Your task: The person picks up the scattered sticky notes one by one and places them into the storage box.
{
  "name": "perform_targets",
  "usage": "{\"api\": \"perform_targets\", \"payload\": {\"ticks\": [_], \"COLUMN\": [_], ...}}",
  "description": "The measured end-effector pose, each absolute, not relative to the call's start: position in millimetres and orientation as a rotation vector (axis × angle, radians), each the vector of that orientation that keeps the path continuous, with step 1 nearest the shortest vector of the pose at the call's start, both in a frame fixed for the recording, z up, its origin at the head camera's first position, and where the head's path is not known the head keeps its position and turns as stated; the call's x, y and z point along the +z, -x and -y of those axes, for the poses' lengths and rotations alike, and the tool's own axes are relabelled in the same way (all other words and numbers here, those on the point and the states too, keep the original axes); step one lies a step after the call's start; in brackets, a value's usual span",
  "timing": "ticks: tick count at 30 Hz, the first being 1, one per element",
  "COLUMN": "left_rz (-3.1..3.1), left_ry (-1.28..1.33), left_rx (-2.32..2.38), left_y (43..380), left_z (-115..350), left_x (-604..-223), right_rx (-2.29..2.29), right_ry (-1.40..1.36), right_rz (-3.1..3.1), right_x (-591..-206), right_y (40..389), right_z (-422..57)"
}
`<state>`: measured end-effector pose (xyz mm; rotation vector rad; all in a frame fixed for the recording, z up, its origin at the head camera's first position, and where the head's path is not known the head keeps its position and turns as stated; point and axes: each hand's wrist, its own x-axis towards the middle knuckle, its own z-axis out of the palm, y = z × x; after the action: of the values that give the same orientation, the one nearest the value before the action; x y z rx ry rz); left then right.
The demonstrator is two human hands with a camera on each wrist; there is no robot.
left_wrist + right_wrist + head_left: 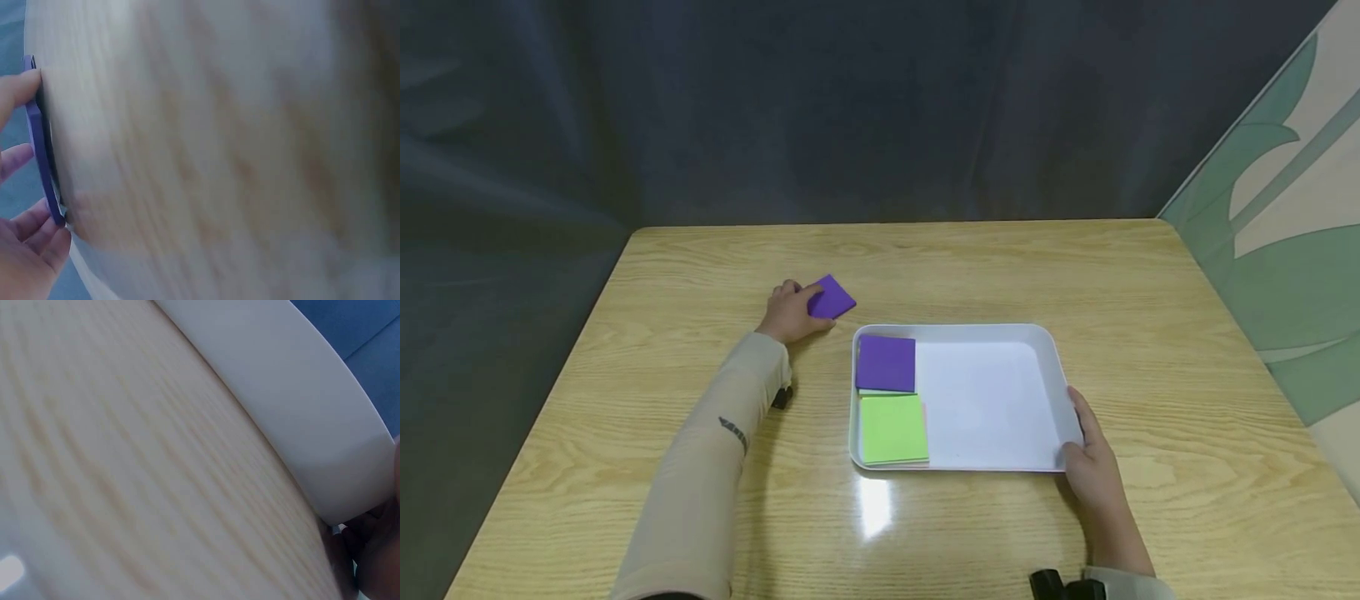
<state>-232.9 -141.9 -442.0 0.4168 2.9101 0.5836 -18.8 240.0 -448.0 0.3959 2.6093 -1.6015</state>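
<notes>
My left hand pinches a purple square sticky-note pad just beyond the tray's far left corner. Seen edge-on in the left wrist view, the purple pad is thin and held between fingers and thumb at its ends. A white tray lies to the right. Along its left side are another purple pad and, nearer me, a lime-green pad, with paler edges showing under both. My right hand grips the tray's near right corner; the right wrist view shows the tray's outer wall.
The wood-grain table extends on all sides of the tray. A dark curtain hangs behind its far edge and along the left. To the right is a panel with green leaf shapes.
</notes>
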Motion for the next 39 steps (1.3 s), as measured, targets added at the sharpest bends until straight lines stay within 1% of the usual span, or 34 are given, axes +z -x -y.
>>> {"api": "perform_targets", "payload": {"ticks": [7,13,16,24,39], "left_rz": [-2.892,-2.902,-2.905,-2.883,-2.798], "left_ry": [-0.35,-0.311,-0.331,-0.546,-0.987], "left_rx": [0.726,0.874,0.974,1.033,0.882], "left_y": [229,218,210,182,128], "left_z": [139,136,133,115,81], "left_x": [-442,-436,-430,-415,-422], "right_rx": [-1.605,-1.581,-1.579,-1.56,-1.546], "right_ry": [-0.4,-0.392,-0.38,-0.374,-0.393], "right_rz": [-2.597,-2.608,-2.615,-2.629,-2.631], "right_x": [-448,-447,-447,-447,-448], "right_y": [21,24,26,28,30], "right_z": [-240,-241,-242,-244,-244]}}
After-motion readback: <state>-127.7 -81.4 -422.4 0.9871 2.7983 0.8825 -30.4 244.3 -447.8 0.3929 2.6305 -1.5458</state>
